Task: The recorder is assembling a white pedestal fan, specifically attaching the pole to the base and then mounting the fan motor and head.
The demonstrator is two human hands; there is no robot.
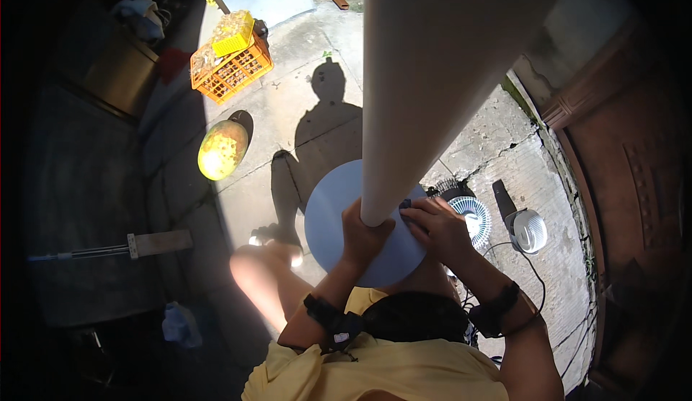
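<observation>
A long white pole rises toward me from a round, pale grey-blue disc-shaped base that rests over my lap. Low on the pole, close to the disc, my left hand is wrapped round it. Just right of the pole, my right hand is closed, with its fingertips at a small dark piece. Too little of that piece shows to tell its kind. Part of the disc is hidden by my hands and the pole.
On the floor at right lie a white round fan with a ribbed grille and a white, cup-shaped part with a dark strip and a cable. Far left are an orange crate with a yellow basket and a large yellow-green melon.
</observation>
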